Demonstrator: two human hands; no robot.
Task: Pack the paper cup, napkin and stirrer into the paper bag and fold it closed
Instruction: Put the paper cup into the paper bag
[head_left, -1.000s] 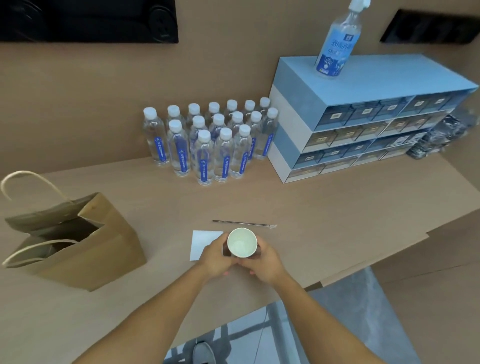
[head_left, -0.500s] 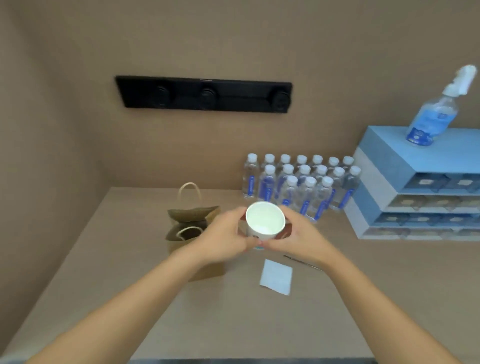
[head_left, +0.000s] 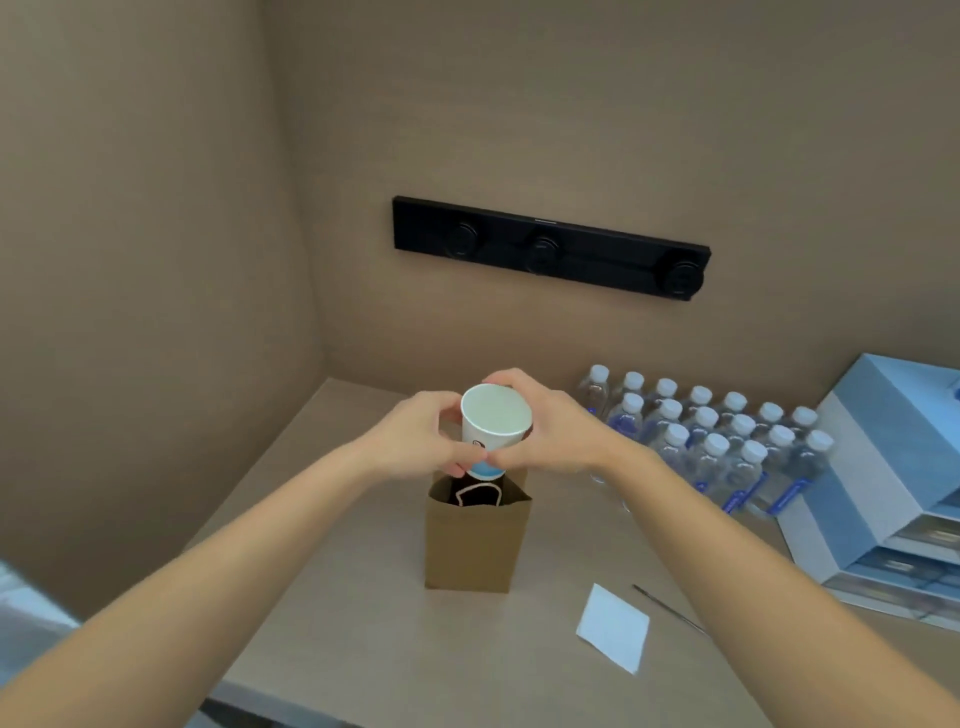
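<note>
A white paper cup (head_left: 493, 422) with a blue band near its base is held upright between my left hand (head_left: 423, 435) and my right hand (head_left: 550, 427). Its base hangs just above the open mouth of the brown paper bag (head_left: 475, 545), which stands upright on the table with a handle loop showing inside. The white napkin (head_left: 614, 627) lies flat on the table to the right of the bag. The thin dark stirrer (head_left: 667, 608) lies just right of the napkin.
Several water bottles (head_left: 711, 447) stand in rows at the back right. A blue drawer organiser (head_left: 883, 467) sits at the far right. A black socket strip (head_left: 550, 247) is mounted on the back wall. The wooden table (head_left: 363, 623) meets a side wall on the left.
Both hands have lifted the cup off the table and carried it left, over the open bag. The view has swung left and up.
</note>
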